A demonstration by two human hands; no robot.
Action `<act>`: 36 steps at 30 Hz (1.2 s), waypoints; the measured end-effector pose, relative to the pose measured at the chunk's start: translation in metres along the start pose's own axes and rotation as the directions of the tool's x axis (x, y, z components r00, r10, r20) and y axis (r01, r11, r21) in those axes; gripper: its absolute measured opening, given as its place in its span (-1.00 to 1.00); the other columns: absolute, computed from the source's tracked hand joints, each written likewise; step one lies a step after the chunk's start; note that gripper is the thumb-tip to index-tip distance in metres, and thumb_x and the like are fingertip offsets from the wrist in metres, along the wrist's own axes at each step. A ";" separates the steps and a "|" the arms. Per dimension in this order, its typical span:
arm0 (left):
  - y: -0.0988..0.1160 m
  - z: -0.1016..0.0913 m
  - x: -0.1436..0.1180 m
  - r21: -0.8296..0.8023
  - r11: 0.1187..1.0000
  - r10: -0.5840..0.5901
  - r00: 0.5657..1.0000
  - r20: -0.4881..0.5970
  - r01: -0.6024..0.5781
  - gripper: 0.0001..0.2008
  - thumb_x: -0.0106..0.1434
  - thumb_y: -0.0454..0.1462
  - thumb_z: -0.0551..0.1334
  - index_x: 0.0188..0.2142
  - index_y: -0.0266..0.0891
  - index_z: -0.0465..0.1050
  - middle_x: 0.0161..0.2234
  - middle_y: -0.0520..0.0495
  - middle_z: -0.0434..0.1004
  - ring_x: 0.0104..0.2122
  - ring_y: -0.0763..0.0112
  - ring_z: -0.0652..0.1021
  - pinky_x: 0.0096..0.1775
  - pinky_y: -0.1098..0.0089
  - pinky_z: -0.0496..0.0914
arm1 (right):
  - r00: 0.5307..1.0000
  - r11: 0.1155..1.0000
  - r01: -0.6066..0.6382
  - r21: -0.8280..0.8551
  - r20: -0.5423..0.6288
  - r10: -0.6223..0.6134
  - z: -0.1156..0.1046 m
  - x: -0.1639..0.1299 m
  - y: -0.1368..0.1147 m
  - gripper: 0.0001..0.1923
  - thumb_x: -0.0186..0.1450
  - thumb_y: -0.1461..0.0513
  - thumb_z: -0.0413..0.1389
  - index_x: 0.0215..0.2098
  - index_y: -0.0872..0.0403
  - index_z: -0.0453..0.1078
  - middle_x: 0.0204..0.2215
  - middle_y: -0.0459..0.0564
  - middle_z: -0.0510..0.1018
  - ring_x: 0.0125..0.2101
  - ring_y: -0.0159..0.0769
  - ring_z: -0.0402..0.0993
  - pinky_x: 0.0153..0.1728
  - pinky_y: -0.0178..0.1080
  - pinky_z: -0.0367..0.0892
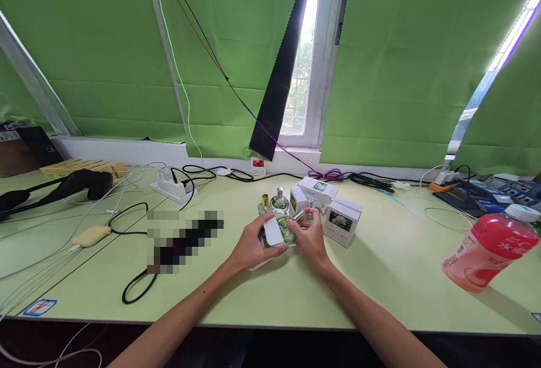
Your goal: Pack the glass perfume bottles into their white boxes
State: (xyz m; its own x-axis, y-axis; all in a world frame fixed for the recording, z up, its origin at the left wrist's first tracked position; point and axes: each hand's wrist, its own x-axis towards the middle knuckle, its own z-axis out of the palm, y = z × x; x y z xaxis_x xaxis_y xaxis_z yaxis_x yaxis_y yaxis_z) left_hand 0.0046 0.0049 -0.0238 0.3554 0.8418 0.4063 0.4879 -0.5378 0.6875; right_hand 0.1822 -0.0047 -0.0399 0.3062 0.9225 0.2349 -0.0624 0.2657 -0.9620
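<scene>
Left hand (252, 245) grips small white box (273, 232); right hand (310, 236) pinches glass perfume bottle (287, 228) at silver cap, table centre. Bottle likely heavy, slick, fragile: hold body. More boxes (341, 221) at 2 o'clock.

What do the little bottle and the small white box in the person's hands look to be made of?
The bottle looks like clear glass: light passes through it and it shows a green tint, with a shiny silver cap that seems to be metal or plated plastic. The white box, held with it between the left hand and right hand, looks like matte cardboard with crisp folded edges.
</scene>
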 end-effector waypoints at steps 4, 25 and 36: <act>0.000 0.001 0.000 -0.019 1.000 0.012 1.000 -0.004 -0.012 -0.26 -0.01 -0.02 0.48 0.11 -0.22 0.36 -0.02 -0.17 0.58 -0.09 0.12 0.59 -0.05 0.18 0.50 | 0.999 1.000 -0.012 0.014 0.042 0.011 -0.001 -0.003 -0.004 -0.42 0.12 0.05 0.33 -0.05 -0.01 0.13 -0.47 -0.09 0.62 -0.47 -0.18 0.58 -0.53 -0.28 0.37; 0.012 0.016 -0.003 -0.014 0.981 0.184 0.959 -0.216 -0.191 -0.31 0.00 -0.13 0.49 0.10 -0.21 0.33 -0.01 -0.18 0.56 -0.12 0.14 0.60 -0.08 0.20 0.50 | 0.851 0.831 0.495 -0.253 -0.051 -0.523 0.003 -0.014 -0.017 -0.61 0.23 0.20 0.23 -0.04 0.01 0.21 -0.54 -0.26 0.45 -0.69 -0.51 0.09 -0.66 -0.40 0.08; 0.015 0.025 -0.003 -0.046 0.959 0.253 0.919 -0.303 -0.279 -0.31 0.04 -0.18 0.48 0.14 -0.16 0.31 0.16 -0.24 0.47 0.13 0.04 0.53 0.12 0.11 0.44 | 0.677 0.621 0.675 -0.399 0.000 -0.736 -0.003 -0.008 -0.015 -0.61 0.33 0.21 0.19 0.10 0.05 0.28 -0.45 -0.13 0.48 -0.45 -0.32 0.42 -0.36 -0.24 0.40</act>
State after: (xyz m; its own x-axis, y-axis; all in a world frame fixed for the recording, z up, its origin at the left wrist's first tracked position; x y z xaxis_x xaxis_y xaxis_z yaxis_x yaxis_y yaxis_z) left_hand 0.0312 -0.0069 -0.0296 0.2087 0.6514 0.7295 0.3320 -0.7488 0.5737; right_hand 0.1834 -0.0167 -0.0272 0.2530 0.4290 0.8671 0.5467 0.6761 -0.4940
